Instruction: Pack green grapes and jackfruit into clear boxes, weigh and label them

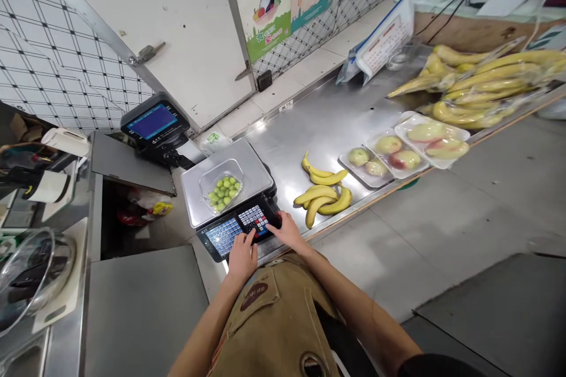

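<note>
Far to my left, a clear domed plastic cover (30,277) lies tilted beside me, and past it a customer display (154,121) faces away from me, its blue screen lit. Next comes the electronic scale (227,179), at the left end of the steel bench (318,123). On its metal platter sits a clear plastic tray of small green fruit (223,188), the thing in front of me, resting flat and well inside the platter's edges.

My left hand (242,256) is open, its fingertips (252,238) down at the lower edge of the scale's keypad (255,219), just right of the touchscreen (223,237). My right hand (289,231) is relaxed too, its fingers (275,221) lying on the keypad's right end. Neither hand grips anything.

To the right of the scale, loose bananas (322,194) lie on the bench near its front edge. Beyond them, three film-wrapped trays of pink-blushed fruit (431,141) sit in a row along that edge, and bagged bananas (477,88) are heaped at the far right end.
</note>
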Action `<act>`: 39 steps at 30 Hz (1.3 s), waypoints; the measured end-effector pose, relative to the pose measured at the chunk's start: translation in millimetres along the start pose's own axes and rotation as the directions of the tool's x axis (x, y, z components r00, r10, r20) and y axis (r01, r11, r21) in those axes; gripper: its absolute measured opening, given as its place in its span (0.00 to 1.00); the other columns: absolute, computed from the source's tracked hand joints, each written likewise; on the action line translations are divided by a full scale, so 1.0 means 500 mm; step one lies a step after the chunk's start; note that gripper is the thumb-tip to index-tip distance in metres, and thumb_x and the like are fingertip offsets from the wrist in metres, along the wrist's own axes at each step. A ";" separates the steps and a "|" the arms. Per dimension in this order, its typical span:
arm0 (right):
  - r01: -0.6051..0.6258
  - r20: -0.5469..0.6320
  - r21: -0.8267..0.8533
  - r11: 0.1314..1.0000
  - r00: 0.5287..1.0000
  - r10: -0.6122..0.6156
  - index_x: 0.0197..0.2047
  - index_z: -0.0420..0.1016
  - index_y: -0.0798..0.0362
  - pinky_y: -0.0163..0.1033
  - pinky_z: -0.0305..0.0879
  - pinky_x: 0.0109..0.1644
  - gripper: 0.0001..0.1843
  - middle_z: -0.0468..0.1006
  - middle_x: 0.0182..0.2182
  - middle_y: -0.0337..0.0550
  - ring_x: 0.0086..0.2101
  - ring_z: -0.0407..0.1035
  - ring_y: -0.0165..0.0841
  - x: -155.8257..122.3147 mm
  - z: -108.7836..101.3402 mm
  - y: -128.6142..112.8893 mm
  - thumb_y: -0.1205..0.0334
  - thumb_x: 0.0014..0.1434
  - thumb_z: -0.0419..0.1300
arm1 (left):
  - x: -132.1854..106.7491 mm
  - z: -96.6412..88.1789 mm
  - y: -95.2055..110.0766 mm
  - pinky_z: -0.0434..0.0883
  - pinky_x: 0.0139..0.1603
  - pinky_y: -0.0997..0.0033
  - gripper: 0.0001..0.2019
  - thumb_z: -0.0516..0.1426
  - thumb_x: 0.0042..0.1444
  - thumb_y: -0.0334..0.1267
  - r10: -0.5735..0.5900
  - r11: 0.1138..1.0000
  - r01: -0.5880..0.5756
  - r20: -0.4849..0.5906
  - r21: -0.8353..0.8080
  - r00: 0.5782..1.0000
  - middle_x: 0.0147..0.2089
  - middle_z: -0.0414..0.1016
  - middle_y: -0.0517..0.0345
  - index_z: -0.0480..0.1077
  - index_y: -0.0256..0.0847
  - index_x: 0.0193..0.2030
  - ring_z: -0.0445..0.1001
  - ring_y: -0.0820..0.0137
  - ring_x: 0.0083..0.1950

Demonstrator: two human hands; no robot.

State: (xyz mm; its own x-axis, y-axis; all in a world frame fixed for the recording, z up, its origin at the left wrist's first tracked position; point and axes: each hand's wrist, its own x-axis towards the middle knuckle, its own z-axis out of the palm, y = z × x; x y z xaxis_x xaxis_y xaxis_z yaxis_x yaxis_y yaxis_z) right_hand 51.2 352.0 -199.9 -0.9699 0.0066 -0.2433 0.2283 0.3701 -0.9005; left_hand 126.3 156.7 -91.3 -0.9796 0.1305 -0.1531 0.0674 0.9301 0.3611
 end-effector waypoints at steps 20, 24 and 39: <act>-0.041 -0.028 0.151 0.988 0.999 0.045 0.50 0.81 0.46 0.59 0.62 0.71 0.17 0.79 0.55 0.50 0.61 0.69 0.48 0.136 -0.002 -0.001 0.53 0.62 0.59 | -0.082 0.010 -0.011 0.76 0.47 0.57 0.18 0.57 0.67 0.50 -0.378 0.754 0.261 -0.074 -0.602 0.923 0.48 0.84 0.45 0.80 0.43 0.53 0.80 0.56 0.46; -0.058 -0.018 0.143 0.988 0.998 0.061 0.53 0.81 0.48 0.58 0.64 0.70 0.20 0.77 0.57 0.52 0.60 0.71 0.48 0.138 -0.032 0.000 0.57 0.59 0.59 | -0.077 0.013 -0.024 0.76 0.47 0.58 0.17 0.56 0.67 0.48 -0.384 0.753 0.263 -0.079 -0.604 0.920 0.49 0.85 0.45 0.80 0.42 0.53 0.80 0.57 0.46; -0.121 -0.042 0.184 0.975 0.991 0.130 0.40 0.75 0.49 0.51 0.74 0.47 0.13 0.79 0.37 0.49 0.39 0.74 0.45 0.079 -0.113 -0.113 0.50 0.55 0.61 | -0.073 0.027 -0.050 0.76 0.45 0.62 0.15 0.57 0.67 0.49 -0.456 0.685 0.286 -0.088 -0.670 0.886 0.48 0.86 0.48 0.80 0.44 0.51 0.81 0.60 0.44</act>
State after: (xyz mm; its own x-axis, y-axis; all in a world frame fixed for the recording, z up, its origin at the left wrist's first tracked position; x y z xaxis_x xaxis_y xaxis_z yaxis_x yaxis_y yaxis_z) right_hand -5.0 384.1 -138.4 -0.9345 0.0938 -0.3433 0.3553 0.1892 -0.9154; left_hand 163.0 133.2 -107.4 -0.9151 -0.3385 -0.2191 -0.3606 0.4440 0.8203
